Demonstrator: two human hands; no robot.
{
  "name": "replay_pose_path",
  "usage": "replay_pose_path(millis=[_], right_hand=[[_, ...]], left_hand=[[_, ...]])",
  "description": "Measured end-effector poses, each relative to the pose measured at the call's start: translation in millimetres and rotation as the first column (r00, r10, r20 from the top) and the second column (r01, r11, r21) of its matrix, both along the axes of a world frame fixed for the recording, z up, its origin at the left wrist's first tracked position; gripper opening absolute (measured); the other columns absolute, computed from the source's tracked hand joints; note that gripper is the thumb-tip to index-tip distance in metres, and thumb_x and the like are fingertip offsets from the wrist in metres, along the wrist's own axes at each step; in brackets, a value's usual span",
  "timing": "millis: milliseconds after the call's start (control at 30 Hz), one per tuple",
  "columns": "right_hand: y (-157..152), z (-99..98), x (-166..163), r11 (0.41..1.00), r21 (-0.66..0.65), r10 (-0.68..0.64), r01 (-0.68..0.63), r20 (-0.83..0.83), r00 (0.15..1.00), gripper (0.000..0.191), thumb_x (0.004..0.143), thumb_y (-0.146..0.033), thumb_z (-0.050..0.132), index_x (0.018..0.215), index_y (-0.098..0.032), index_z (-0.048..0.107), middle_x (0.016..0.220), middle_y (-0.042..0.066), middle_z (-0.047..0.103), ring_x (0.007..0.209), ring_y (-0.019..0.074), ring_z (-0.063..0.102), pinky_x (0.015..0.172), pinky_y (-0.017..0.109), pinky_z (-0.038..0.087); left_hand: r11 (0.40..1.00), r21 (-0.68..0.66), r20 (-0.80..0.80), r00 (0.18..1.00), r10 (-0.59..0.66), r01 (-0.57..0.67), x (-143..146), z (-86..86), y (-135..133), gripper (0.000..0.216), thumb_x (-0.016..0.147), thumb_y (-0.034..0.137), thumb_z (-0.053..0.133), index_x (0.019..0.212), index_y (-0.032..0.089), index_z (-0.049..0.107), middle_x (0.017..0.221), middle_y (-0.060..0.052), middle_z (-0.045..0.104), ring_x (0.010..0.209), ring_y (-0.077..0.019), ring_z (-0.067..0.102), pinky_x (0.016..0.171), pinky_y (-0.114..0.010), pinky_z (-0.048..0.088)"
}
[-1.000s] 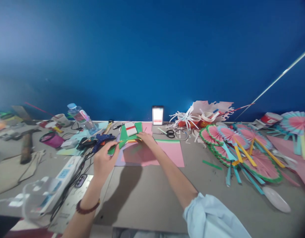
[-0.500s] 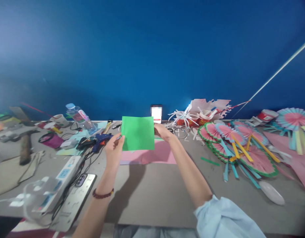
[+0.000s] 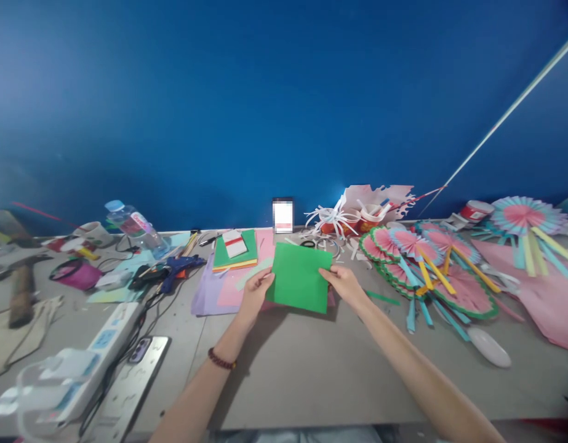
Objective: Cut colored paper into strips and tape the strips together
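A square sheet of green paper point(image 3: 300, 277) is held up over the middle of the table, tilted slightly. My left hand point(image 3: 256, 291) pinches its left edge, and my right hand point(image 3: 343, 284) grips its right edge. Behind the sheet lie pink and purple papers point(image 3: 206, 294), partly covered by it. On them, to the left, rests a stack of coloured paper point(image 3: 247, 245) with green on top and a white-and-red packet point(image 3: 234, 243) lying on it.
Pleated pink paper fans point(image 3: 468, 289) with ribbon strips fill the right side, near a white spoon point(image 3: 489, 346). At left are a power strip point(image 3: 99, 347), a phone point(image 3: 136, 384), a blue glue gun point(image 3: 180, 271), a bottle point(image 3: 136, 226) and a hammer point(image 3: 21, 295). A lit screen point(image 3: 283, 215) stands at the back.
Both hands have moved right and lower with the green sheet, which now tilts. The paper stack and packet behind it have come into sight. My view has shifted slightly right.
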State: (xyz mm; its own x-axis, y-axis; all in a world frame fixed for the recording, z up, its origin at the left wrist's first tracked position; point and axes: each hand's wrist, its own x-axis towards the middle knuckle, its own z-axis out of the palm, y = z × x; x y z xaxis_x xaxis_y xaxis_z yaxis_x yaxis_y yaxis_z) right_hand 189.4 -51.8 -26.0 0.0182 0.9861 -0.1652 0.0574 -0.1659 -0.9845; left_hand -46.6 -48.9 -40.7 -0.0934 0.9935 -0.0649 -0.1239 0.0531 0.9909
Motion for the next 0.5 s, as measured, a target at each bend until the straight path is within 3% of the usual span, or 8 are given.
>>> replay_pose_path(millis=[100, 200, 267, 333, 367, 433, 500], right_hand=[[-11.6, -10.6, 2.7, 0.997, -0.063, 0.033, -0.035, -0.029, 0.999, 0.043, 0.058, -0.060, 0.070, 0.063, -0.020, 0.058, 0.052, -0.002, 0.057, 0.044, 0.0113, 0.051, 0.043, 0.025, 0.042], [-15.0, -20.6, 0.7, 0.993, -0.098, 0.063, -0.065, -0.026, 0.998, 0.044, 0.057, -0.061, 0.071, 0.064, -0.019, 0.059, 0.048, -0.003, 0.054, 0.040, 0.0106, 0.047, 0.039, 0.024, 0.040], [-14.4, -24.1, 0.3, 0.998, -0.051, 0.041, -0.040, 0.017, 0.999, 0.043, 0.061, -0.061, 0.069, 0.064, -0.018, 0.061, 0.051, -0.001, 0.056, 0.041, 0.0116, 0.049, 0.039, 0.025, 0.042], [-14.0, -23.9, 3.0, 0.992, 0.120, 0.035, -0.042, 0.054, 0.998, 0.037, 0.066, -0.056, 0.067, 0.067, -0.018, 0.066, 0.074, 0.006, 0.067, 0.060, 0.0165, 0.061, 0.051, 0.029, 0.051], [-14.2, -22.8, 5.8, 0.970, 0.238, 0.038, -0.053, 0.066, 0.997, 0.032, 0.069, -0.051, 0.067, 0.069, -0.019, 0.069, 0.093, 0.009, 0.068, 0.078, 0.0200, 0.064, 0.064, 0.032, 0.054], [-15.0, -20.2, 13.5, 0.895, 0.439, 0.043, -0.083, 0.102, 0.994, 0.018, 0.074, -0.039, 0.066, 0.070, -0.022, 0.073, 0.127, 0.007, 0.057, 0.113, 0.0246, 0.055, 0.090, 0.038, 0.049], [-15.2, -18.9, 22.5, 0.846, 0.521, 0.020, -0.116, 0.185, 0.982, 0.017, 0.077, -0.027, 0.060, 0.070, -0.025, 0.075, 0.139, 0.002, 0.048, 0.127, 0.0252, 0.044, 0.102, 0.041, 0.041]], left_hand=[[0.981, -0.069, 0.077, 0.982, -0.175, 0.180, 2.5, -8.9, -5.7, 0.040, 0.061, 0.048, 0.077, 0.082, 0.015, 0.072, 0.071, -0.005, 0.070, 0.064, -0.0172, 0.062, 0.058, -0.027, 0.048], [0.971, -0.072, 0.054, 0.973, -0.225, 0.228, 2.4, -14.1, -10.1, 0.037, 0.066, 0.048, 0.073, 0.080, 0.014, 0.071, 0.066, -0.003, 0.068, 0.059, -0.0154, 0.060, 0.054, -0.025, 0.046], [0.976, 0.017, -0.042, 0.975, -0.218, 0.219, 1.4, -13.9, -12.2, 0.032, 0.072, 0.045, 0.069, 0.084, 0.015, 0.072, 0.072, -0.005, 0.070, 0.064, -0.0173, 0.062, 0.060, -0.028, 0.049], [0.948, 0.220, -0.225, 0.957, -0.182, 0.232, -0.4, -10.7, -14.3, 0.023, 0.079, 0.037, 0.063, 0.086, 0.017, 0.073, 0.086, -0.008, 0.072, 0.081, -0.0207, 0.065, 0.075, -0.034, 0.052], [0.903, 0.349, -0.334, 0.933, -0.131, 0.252, -1.4, -8.4, -15.5, 0.020, 0.082, 0.031, 0.058, 0.087, 0.020, 0.073, 0.097, -0.009, 0.071, 0.093, -0.0220, 0.064, 0.085, -0.038, 0.050], [0.759, 0.576, -0.515, 0.856, 0.050, 0.303, -3.2, -4.4, -17.7, 0.023, 0.085, 0.020, 0.051, 0.086, 0.024, 0.074, 0.117, -0.008, 0.065, 0.113, -0.0232, 0.054, 0.098, -0.044, 0.043], [0.630, 0.692, -0.604, 0.761, 0.237, 0.352, -3.9, -3.0, -18.7, 0.032, 0.085, 0.010, 0.047, 0.086, 0.027, 0.074, 0.127, -0.006, 0.059, 0.121, -0.0230, 0.047, 0.100, -0.046, 0.040]])
